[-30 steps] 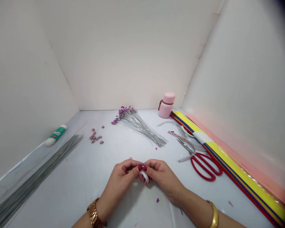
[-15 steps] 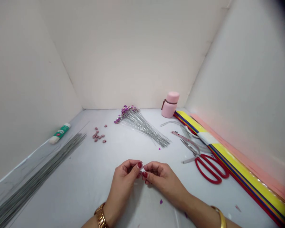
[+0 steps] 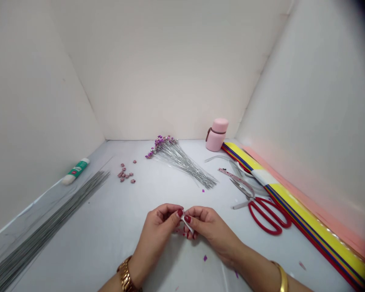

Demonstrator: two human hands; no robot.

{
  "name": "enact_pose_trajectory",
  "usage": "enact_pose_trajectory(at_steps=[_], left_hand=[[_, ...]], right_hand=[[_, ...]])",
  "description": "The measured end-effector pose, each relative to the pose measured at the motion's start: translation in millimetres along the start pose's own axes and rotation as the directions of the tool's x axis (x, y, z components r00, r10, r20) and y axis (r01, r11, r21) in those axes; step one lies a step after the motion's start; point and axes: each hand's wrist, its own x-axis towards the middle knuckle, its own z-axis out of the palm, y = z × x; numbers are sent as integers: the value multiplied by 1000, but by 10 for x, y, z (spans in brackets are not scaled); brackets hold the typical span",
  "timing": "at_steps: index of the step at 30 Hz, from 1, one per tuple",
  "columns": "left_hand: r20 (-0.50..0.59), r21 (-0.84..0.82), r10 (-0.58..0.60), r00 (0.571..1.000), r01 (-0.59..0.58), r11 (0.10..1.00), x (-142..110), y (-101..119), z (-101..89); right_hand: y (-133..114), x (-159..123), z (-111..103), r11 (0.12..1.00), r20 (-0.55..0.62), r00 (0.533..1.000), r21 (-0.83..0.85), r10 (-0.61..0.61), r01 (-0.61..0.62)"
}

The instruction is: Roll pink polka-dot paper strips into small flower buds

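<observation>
My left hand and my right hand meet low in the middle of the view, thumbs and fingers pinched together. Between their fingertips is a small paper strip, white with some red spots, bent over where the thumbs press it. Part of it is hidden behind the fingers. A strip of pink spotted paper lies to the right, by the red-handled scissors. Off to the left is a loose group of small pink folded paper stars.
Behind the hands lies a bunch of silvery stems with purple tips. A pink flask stands at the back. Coloured sheets run along the right; grey wires and a glue stick lie left. Purple scraps are scattered nearby.
The white strip now shows more, slanting down to the right below my right thumb. Both hands remain in nearly the same place, with the fingers slightly shifted.
</observation>
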Motion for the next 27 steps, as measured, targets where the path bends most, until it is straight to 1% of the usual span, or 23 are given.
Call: enact_pose_trajectory(at_steps=[3,5,9,12,16,18,20,22,27], left_hand=[[-67,-30,-27,997,25,999,7,-51,15],[-100,-16,-17,995,15,1000,6,-75,28],[-126,9,14,992,-13,1000,-7,-83,56],[-97,26,26,995,-23,999,-19,-58,58],[1,-8,2,1000,-2,1000,-21,-6,31],[34,15,13,999,-14,1000,-15,8,17],[31,58,27,999,-29,998,-7,7,8],[3,84,28,1000,-28,996,0,-4,2],[-19,84,32,999,-30,996,0,-15,-3]], right_hand=[[26,4,9,999,-16,1000,-44,-7,6],[49,10,13,998,-27,1000,-64,-13,11],[83,23,22,995,-50,998,-88,-43,38],[83,20,24,993,-50,996,-88,-76,72],[41,-5,17,993,-48,994,-71,-97,93],[23,-16,14,994,-45,995,-70,-91,88],[22,-19,11,993,-35,995,-77,-89,86],[35,-13,6,992,-28,996,-90,-90,87],[64,11,-12,985,-22,994,-142,-103,99]])
